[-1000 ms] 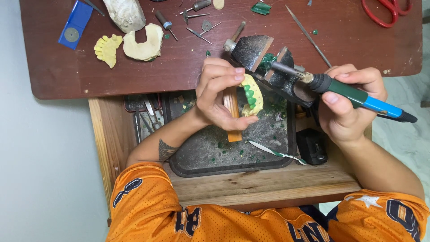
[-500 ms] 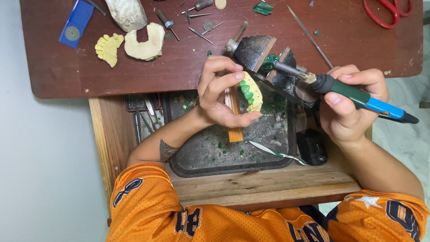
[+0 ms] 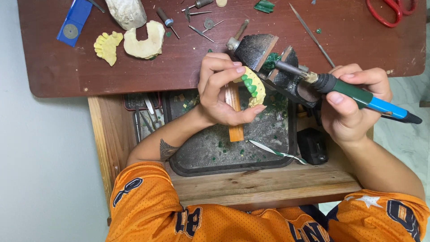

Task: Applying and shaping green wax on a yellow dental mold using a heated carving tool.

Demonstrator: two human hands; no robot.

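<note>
My left hand pinches a small yellow dental cast with a row of green wax teeth, held upright over a dark tray. My right hand grips a green and blue pen-shaped heated tool like a pencil. Its metal tip points left and stops just short of the cast's upper edge. Behind the tip stands a dark block-shaped bench fixture.
A brown tabletop carries a pale plaster cast, a yellow tooth model, a blue card, burs, a long needle file and red scissors. The open wooden drawer holds the tray, an orange stick, a thin spatula and a black box.
The tool's tip has slid slightly left toward the cast. My left hand has turned the cast a little; both hands stay over the tray.
</note>
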